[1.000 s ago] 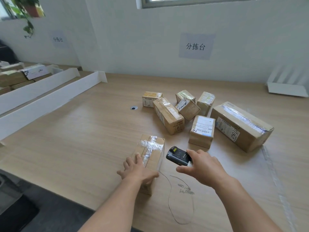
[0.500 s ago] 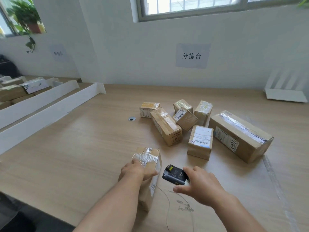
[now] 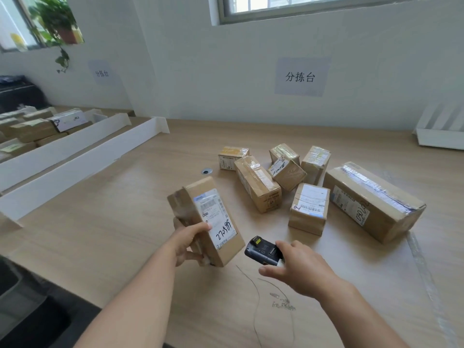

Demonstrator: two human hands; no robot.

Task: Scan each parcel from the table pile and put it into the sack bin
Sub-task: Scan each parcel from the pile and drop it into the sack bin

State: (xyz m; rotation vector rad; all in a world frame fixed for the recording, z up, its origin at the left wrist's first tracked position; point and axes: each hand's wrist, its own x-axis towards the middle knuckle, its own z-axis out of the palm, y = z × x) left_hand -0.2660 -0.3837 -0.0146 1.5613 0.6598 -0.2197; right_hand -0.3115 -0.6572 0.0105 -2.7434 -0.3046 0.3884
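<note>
Here the left hand point(image 3: 187, 243) grips a brown cardboard parcel point(image 3: 187, 209) over the near part of the wooden table point(image 3: 105, 222), left of the pile point(image 3: 288, 177). The thumb is pressed on the label face and the other fingers are curled round the underside. Whether the parcel's lower corner touches the table cannot be told. Its long axis runs from far-left down to near-right, tilted, with the broad face turned up toward the camera. That face carries a white shipping label point(image 3: 216, 217) with fine print too small to read and black handwritten digits that begin "270".

The right hand point(image 3: 298, 270) is clamped on a black handheld scanner point(image 3: 263, 252) just beside the parcel's near end, its dark head aimed toward the parcel.

In the pile, a small box point(image 3: 310, 209) shows a white barcode label, and the largest box point(image 3: 371, 199) has a label with scrawled marks that I cannot read. A paper sign point(image 3: 300, 76) on the wall reads "分拣台".
</note>
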